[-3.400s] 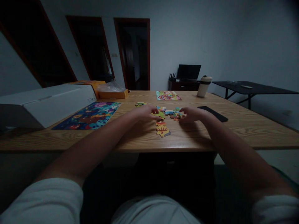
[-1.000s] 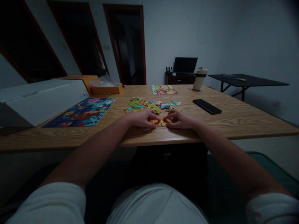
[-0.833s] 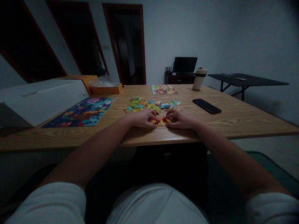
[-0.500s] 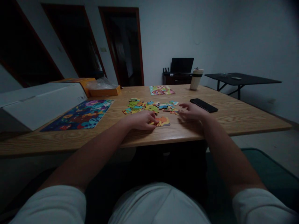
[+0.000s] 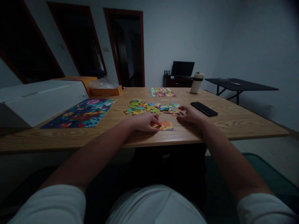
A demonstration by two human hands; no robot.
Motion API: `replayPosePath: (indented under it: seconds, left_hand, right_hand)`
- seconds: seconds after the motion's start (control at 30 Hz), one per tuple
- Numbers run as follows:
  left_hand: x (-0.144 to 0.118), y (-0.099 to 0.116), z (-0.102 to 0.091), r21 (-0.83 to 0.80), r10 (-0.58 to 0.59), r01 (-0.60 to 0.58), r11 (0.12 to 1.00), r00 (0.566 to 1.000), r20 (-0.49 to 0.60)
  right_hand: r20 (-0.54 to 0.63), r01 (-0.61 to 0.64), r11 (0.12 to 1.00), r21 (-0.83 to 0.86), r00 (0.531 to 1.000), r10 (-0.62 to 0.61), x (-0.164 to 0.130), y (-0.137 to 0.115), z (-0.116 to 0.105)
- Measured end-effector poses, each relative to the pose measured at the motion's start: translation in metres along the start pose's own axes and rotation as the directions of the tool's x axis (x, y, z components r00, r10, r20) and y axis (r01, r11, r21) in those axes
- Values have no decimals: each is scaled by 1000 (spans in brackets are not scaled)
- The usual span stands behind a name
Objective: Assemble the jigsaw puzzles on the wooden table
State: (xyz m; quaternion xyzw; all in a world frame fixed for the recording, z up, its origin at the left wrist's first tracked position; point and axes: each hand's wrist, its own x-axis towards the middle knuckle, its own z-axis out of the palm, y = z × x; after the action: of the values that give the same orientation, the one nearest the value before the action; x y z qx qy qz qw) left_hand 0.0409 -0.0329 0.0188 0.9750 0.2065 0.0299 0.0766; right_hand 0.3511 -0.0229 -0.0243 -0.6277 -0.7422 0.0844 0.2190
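Orange joined pieces (image 5: 166,125) lie pinned under my left hand (image 5: 144,121); right hand (image 5: 192,114), fingers loosely spread, touches loose pieces (image 5: 151,107).

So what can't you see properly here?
- Head view: part of the joined orange puzzle piece, hidden under the left hand.
- Whether the right hand pinches a loose piece: fingers cover it.
- Pictures on the loose puzzle pieces: too small, too dark.

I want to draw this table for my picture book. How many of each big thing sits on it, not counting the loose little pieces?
Finished puzzle boards: 2
Joined puzzle chunk by the hands: 1
Black phone: 1
Tumbler: 1
White box: 1
Orange boxes: 2
Total: 8
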Motion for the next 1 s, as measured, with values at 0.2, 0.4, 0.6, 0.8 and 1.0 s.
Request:
replayPosePath:
  seconds: [0.2, 0.4, 0.6, 0.8, 1.0]
  left_hand:
    - [0, 2, -1, 11, 8, -8, 1000, 1000, 1]
    - [0, 2, -1, 30, -5, 6, 1000, 1000, -1]
    - [-1, 2, 0, 46, 27, -27, 999, 1000, -2]
    - [-2, 5, 1, 64, 36, -34, 997, 999, -32]
    - [1, 5, 2, 43, 23, -21, 999, 998, -60]
  right_hand:
    - [19, -31, 995, 90, 999, 30, 1, -7, 3]
    - [-74, -170, 980, 100, 981, 177, -4, -15, -3]
    - [-236, -121, 986, 118, 960, 147, -12, -13, -14]
    - [-43, 251, 947, 202, 968, -247, -13, -34, 0]
    - [192, 386, 894, 227, 882, -430, -11, -42, 8]
